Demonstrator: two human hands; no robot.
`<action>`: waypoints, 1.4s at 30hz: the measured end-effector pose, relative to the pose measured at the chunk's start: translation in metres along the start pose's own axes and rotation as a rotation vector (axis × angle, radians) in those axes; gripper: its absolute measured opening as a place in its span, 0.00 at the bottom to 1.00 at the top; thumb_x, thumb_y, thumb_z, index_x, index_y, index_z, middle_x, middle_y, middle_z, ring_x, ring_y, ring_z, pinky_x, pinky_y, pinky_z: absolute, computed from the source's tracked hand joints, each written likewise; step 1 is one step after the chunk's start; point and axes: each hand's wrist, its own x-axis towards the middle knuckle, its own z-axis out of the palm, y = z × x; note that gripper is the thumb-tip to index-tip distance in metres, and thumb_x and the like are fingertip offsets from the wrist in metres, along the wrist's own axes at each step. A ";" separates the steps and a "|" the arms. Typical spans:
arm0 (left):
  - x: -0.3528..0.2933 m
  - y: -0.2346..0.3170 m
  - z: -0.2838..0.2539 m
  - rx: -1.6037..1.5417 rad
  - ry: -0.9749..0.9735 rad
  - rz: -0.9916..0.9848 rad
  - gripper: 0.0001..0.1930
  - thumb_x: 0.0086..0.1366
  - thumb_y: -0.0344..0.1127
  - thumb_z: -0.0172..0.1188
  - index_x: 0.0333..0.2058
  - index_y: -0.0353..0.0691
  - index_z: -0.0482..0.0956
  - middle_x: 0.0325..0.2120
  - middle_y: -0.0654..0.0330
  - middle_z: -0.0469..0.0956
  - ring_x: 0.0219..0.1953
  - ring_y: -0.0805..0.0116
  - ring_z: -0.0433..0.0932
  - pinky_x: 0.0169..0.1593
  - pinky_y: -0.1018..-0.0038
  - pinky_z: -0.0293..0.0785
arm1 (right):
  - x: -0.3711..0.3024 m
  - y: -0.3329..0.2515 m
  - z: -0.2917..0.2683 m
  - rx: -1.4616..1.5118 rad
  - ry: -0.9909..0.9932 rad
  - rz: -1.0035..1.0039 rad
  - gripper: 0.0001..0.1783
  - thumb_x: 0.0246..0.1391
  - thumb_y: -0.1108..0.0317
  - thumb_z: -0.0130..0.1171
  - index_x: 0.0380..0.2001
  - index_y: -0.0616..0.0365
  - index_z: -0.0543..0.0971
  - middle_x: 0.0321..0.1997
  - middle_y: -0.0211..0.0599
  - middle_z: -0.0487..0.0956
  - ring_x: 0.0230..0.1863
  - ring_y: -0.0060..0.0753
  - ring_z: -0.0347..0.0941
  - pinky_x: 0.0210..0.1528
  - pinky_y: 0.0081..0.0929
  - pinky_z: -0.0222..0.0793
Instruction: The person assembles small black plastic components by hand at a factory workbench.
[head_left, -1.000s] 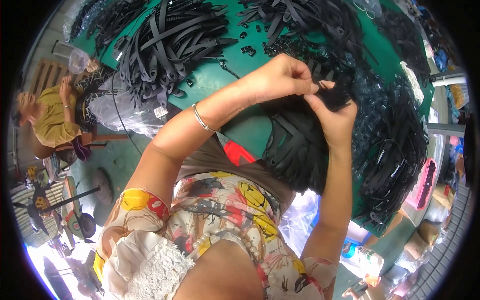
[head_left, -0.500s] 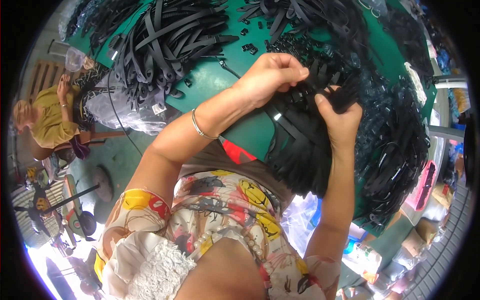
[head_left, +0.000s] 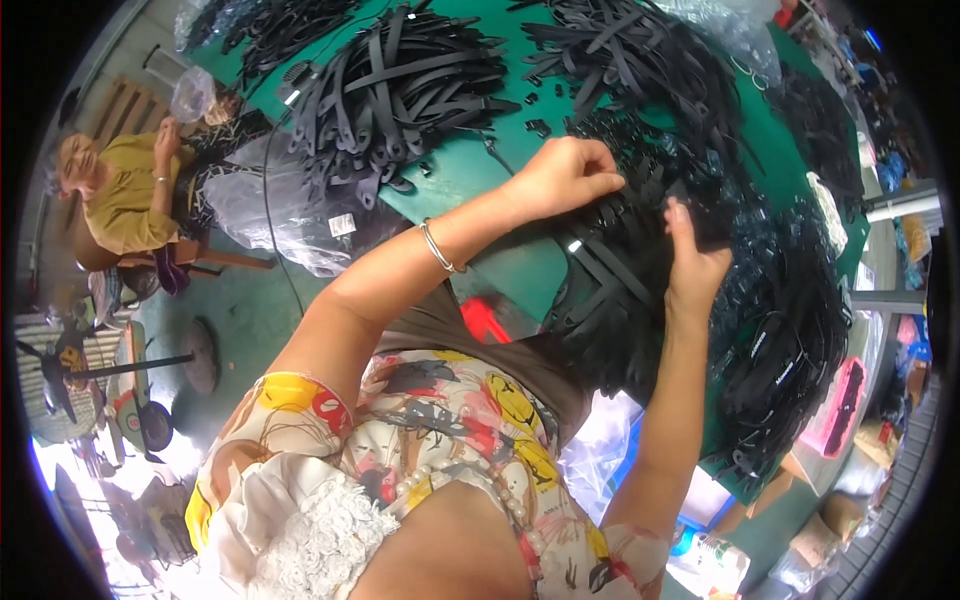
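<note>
My left hand [head_left: 568,180], with a bangle on its wrist, is closed in a pinch over the dark heap. What its fingertips hold, if anything, is too small to make out. To its right, my right hand [head_left: 697,268] has its thumb raised and its fingers curled round a bunch of black straps [head_left: 708,218], partly blurred. Small black buckles [head_left: 640,150] lie piled just beyond both hands. Below them, more flat black straps [head_left: 605,290] hang in a thick layer over the near table edge.
A green table [head_left: 505,270] carries a big strap pile [head_left: 390,95] at far left and another strap heap [head_left: 640,50] at the back. Bundled straps [head_left: 790,340] lie on the right near a pink tray [head_left: 838,408]. At left, another person [head_left: 135,195] sits beside clear plastic bags [head_left: 275,205].
The view has shifted, so the table piles appear farther right and lower. My hands stand slightly farther apart, and my right thumb now points up more.
</note>
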 end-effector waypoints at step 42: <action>-0.003 0.027 -0.001 -0.876 -0.190 -0.334 0.11 0.58 0.31 0.60 0.38 0.33 0.75 0.28 0.61 0.76 0.21 0.80 0.65 0.23 0.85 0.59 | 0.001 -0.007 -0.001 -0.014 -0.190 0.094 0.06 0.45 0.74 0.63 0.28 0.63 0.76 0.23 0.26 0.74 0.22 0.16 0.66 0.26 0.15 0.62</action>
